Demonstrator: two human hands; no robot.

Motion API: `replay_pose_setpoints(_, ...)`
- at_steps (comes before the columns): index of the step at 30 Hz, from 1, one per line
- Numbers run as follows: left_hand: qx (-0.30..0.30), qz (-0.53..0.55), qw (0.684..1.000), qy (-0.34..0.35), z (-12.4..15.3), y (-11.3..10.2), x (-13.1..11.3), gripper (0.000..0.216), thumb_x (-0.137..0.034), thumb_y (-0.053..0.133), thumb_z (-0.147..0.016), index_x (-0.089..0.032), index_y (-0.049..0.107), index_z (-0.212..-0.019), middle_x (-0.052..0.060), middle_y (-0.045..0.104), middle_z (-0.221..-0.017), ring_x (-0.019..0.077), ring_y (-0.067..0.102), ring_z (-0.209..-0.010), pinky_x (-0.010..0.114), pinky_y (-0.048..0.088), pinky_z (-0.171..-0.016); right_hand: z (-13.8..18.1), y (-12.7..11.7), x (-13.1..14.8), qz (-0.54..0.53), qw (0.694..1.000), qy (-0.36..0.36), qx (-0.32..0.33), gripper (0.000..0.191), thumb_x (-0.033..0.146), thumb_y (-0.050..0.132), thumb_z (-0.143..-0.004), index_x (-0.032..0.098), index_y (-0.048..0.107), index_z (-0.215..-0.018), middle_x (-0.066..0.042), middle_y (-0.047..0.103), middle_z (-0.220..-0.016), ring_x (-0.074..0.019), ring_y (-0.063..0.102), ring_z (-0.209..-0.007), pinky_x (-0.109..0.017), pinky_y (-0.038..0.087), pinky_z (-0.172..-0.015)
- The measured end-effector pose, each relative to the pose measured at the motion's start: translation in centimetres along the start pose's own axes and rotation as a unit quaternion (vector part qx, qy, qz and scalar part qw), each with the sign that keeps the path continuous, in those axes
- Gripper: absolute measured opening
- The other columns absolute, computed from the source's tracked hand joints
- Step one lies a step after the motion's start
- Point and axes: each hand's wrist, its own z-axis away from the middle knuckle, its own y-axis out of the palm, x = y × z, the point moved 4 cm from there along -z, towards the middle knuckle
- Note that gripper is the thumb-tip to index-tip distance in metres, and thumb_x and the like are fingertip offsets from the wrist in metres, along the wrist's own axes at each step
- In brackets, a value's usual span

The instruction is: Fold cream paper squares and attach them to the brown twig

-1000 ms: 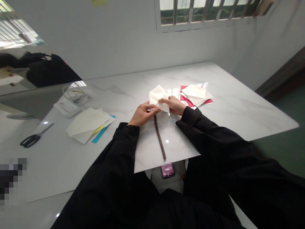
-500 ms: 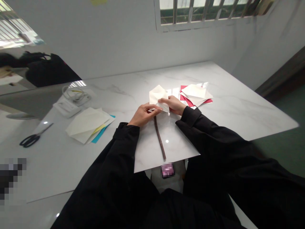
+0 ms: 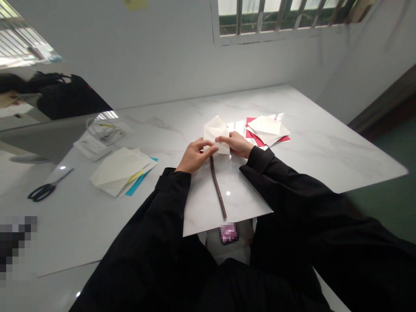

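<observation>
along the back of the view runs a plain grey-white wall, and below it spreads a white marbled table, its near edge close to the person's lap. two loose black sleeves, the left sleeve and the right sleeve, reach in over that edge. a barred window is set in the wall at the top. on the table's left side lies a fanned pile of cream paper, with a strip of yellow paper and a blue sheet showing from under its right side. just behind that pile sit a white device and cable, too blurred to name more closely. to the right of the hands is another pile of pale paper, lying over red paper that sticks out at the sides. the left hand is mostly closed, its thumb and forefinger pinching the lower left part of a folded paper. the right hand is curled round the right edge, thumb pressed on the front, the other fingers partly hidden behind. black-handled scissors lie well apart at the far left, the blades pointing away from the person. between the two hands, near the middle of the table, is that folded paper, cream with a pointed top and creases across its face. a thin brown stick runs from just below the left hand toward the near edge; whether its upper end touches the paper cannot be told.
</observation>
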Motion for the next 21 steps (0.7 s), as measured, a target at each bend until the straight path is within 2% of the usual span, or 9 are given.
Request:
replay_pose_setpoints(3, -0.024, 0.004, 1.0, -0.017, -0.1, -0.1, 0.4, 0.046, -0.064, 0.081, -0.079, -0.019, 0.079, -0.088, 0.004, 0.067, -0.086, 0.0141, 0.057, -0.067, 0.028, 0.049, -0.061, 0.1, 0.1, 0.0, 0.03, 0.999, -0.006, 0.009, 0.012, 0.023, 0.081, -0.082, 0.014, 0.075, -0.086, -0.004, 0.075, -0.077, -0.0149, 0.065, -0.066, -0.023, 0.052, -0.06)
replay_pose_setpoints(9, -0.022, 0.072, 0.995, -0.059, 0.0, 0.3, 0.6, 0.049, -0.059, 0.086, -0.074, -0.017, 0.073, -0.096, 0.006, 0.073, -0.099, 0.0147, 0.063, -0.071, 0.028, 0.057, -0.064, 0.2, 0.3, 0.1, 0.043, 0.999, -0.02, 0.019, 0.013, 0.026, 0.083, -0.081, 0.015, 0.075, -0.082, -0.003, 0.074, -0.074, -0.0148, 0.065, -0.065, -0.024, 0.053, -0.062)
replay_pose_setpoints(12, -0.032, 0.077, 0.995, -0.053, 0.0, 0.4, 0.8, 0.057, -0.051, 0.087, -0.074, -0.018, 0.071, -0.118, 0.007, 0.074, -0.102, 0.0165, 0.067, -0.076, 0.027, 0.058, -0.065, 0.1, 0.4, -0.1, 0.041, 0.999, -0.022, 0.023, 0.015, 0.027, 0.084, -0.081, 0.014, 0.077, -0.086, -0.003, 0.076, -0.078, -0.0148, 0.066, -0.066, -0.024, 0.053, -0.063)
replay_pose_setpoints(15, -0.046, 0.104, 0.992, -0.054, 0.0, 0.4, 1.2, 0.082, -0.045, 0.088, -0.074, -0.023, 0.058, -0.147, 0.007, 0.075, -0.106, 0.0181, 0.069, -0.078, 0.028, 0.059, -0.065, 0.0, 0.4, -0.2, 0.029, 0.999, -0.016, 0.028, 0.019, 0.029, 0.086, -0.082, 0.014, 0.077, -0.09, -0.005, 0.077, -0.082, -0.0157, 0.068, -0.069, -0.025, 0.055, -0.065)
replay_pose_setpoints(18, -0.072, 0.133, 0.987, -0.059, 0.0, 0.3, 1.7, 0.094, -0.039, 0.089, -0.073, -0.024, 0.049, -0.157, 0.01, 0.075, -0.112, 0.0208, 0.07, -0.084, 0.028, 0.059, -0.064, 0.2, 0.5, -0.1, 0.013, 0.999, -0.01, 0.04, 0.028, 0.036, 0.088, -0.083, 0.013, 0.077, -0.095, -0.007, 0.079, -0.088, -0.017, 0.07, -0.074, -0.027, 0.057, -0.069)
replay_pose_setpoints(21, -0.095, 0.144, 0.983, -0.064, 0.0, 0.1, 2.0, 0.094, -0.033, 0.088, -0.074, -0.025, 0.047, -0.159, 0.011, 0.076, -0.112, 0.0216, 0.071, -0.086, 0.028, 0.06, -0.065, 0.4, 0.4, 0.1, 0.033, 0.998, -0.011, 0.043, 0.037, 0.046, 0.089, -0.082, 0.014, 0.077, -0.096, -0.007, 0.079, -0.09, -0.0179, 0.072, -0.078, -0.027, 0.057, -0.071)
